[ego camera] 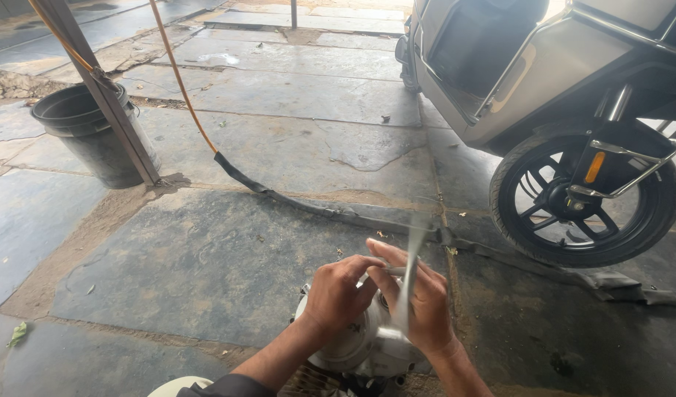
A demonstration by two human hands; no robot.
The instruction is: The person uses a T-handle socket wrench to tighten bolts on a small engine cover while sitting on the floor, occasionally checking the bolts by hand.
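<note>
A pale grey metal engine casing (364,345) sits low at the bottom centre, on the stone floor. My left hand (338,292) rests on top of it, fingers curled around a thin metal tool (411,257). My right hand (426,301) grips the same tool from the right. The tool's shaft sticks up between the hands and is blurred by motion. The part of the casing under the hands is hidden.
A scooter stands at the right, its rear wheel (584,195) close to my hands. A dark rubber strip (338,209) lies across the slabs. A black bucket (95,132) stands at the left beside a slanted metal pole (103,92). An orange hose (180,81) runs along the floor.
</note>
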